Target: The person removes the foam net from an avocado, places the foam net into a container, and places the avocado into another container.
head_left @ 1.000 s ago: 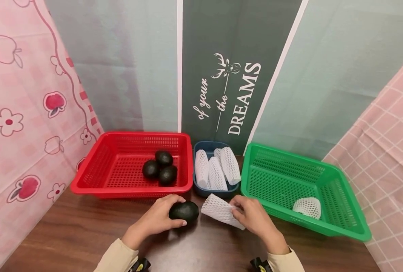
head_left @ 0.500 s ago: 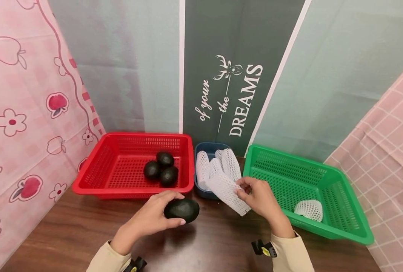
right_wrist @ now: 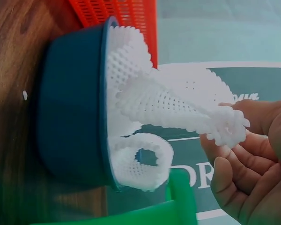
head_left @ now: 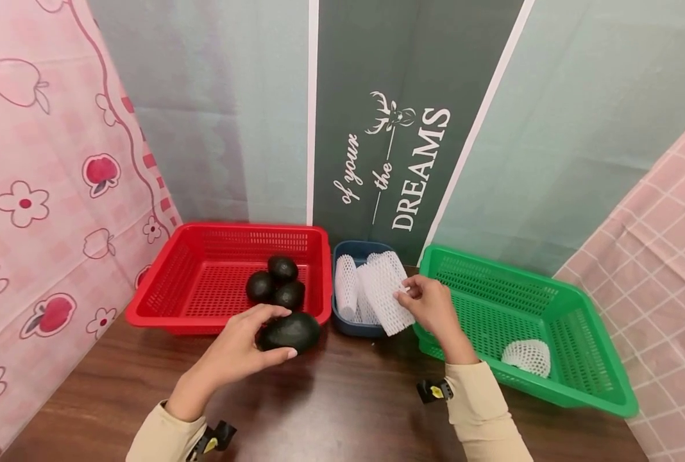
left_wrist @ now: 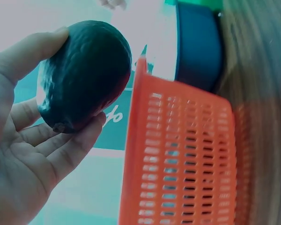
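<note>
My left hand [head_left: 235, 343] grips a dark avocado [head_left: 290, 332] between thumb and fingers, at the front rim of the red basket [head_left: 163, 321]. In the left wrist view the avocado [left_wrist: 86, 70] is held up beside the basket wall. A white foam net sleeve [head_left: 387, 292] is pinched by its edge in my right hand [head_left: 435, 308], above the blue bin [head_left: 361, 330]. The right wrist view shows this foam net sleeve [right_wrist: 164, 103] slanting from the fingertips toward the bin, where several other sleeves [head_left: 347, 289] lie.
Inside the red basket are three avocados [head_left: 283, 268]. On the right stands a green basket [head_left: 550, 385] holding an avocado wrapped in a foam net [head_left: 527, 357]. Patterned cloths [head_left: 233, 115] hang behind and at the sides of the wooden table [head_left: 342, 398].
My right hand has carried the foam net sleeve from the table up and forward over the blue bin. My left hand has lifted the avocado and moved it left and forward toward the red basket.
</note>
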The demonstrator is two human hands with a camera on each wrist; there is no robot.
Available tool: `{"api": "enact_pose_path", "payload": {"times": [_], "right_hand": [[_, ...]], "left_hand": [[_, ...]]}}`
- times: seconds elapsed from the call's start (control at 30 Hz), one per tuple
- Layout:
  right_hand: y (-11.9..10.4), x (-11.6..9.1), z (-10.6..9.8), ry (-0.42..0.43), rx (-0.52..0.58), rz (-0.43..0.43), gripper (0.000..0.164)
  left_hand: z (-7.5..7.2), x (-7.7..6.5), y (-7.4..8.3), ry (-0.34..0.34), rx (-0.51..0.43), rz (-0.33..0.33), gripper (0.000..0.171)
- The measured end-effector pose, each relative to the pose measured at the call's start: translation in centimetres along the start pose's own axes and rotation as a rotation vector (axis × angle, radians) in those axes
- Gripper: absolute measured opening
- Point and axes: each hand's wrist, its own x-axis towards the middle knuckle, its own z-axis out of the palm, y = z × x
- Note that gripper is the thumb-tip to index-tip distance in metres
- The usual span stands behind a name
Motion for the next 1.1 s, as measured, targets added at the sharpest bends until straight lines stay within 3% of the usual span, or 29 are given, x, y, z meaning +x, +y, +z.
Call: {"api": "enact_pose_path", "payload": {"times": [0.47,0.67,0.87,1.1], "right_hand": [[-0.5,2.0,2.3,-0.020,0.014,0.109,0.032],[-0.8,2.1,2.7,-0.040,-0.034,0.129,0.040],[-1.1,1.8,2.7,-0.003,-0.074,0.098,0.038],[-1.8,1.3,2.6,0.025,-0.085,0.049,0.031]], "left_hand": [[-1.4,0.1,-1.8,0.153,0.098,-0.055,0.054],[-2.0,0.4,-2.9,0.209,0.104,-0.120,0.053],[-2.3,0.7,-4.3,0.259,0.110,-0.189,0.052],[-2.5,0.8,-5.5,0.239,0.126,-0.277,0.050]]}}
